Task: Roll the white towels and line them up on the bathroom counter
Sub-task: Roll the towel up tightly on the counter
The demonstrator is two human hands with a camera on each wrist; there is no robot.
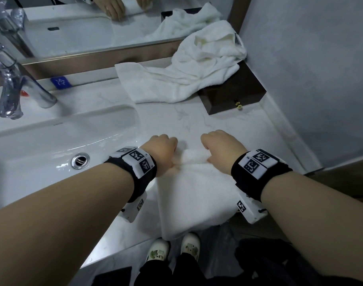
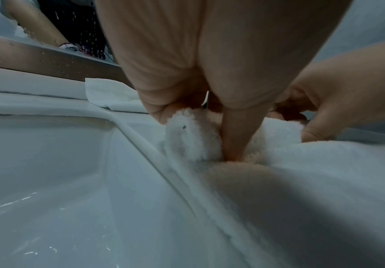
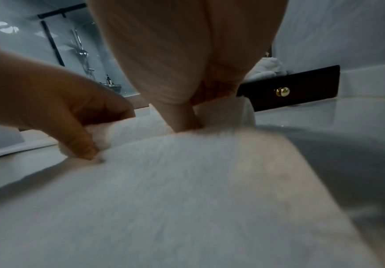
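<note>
A folded white towel (image 1: 197, 195) lies flat on the marble counter (image 1: 197, 118), its near edge hanging over the counter's front. Its far end is curled into a small roll (image 2: 193, 137). My left hand (image 1: 164, 149) grips the roll's left end, fingers curled over it and thumb (image 2: 235, 137) pressed behind. My right hand (image 1: 221, 145) grips the roll's right end (image 3: 223, 110) the same way. A second white towel (image 1: 176, 79) lies crumpled at the back, partly draped over a dark wooden box (image 1: 234, 93).
The sink basin (image 1: 52, 145) with its drain and chrome tap (image 1: 13, 85) lies just left of the towel. A mirror runs along the back and a grey wall stands on the right. The box has a brass knob (image 3: 283, 91). My shoes show below the counter's edge.
</note>
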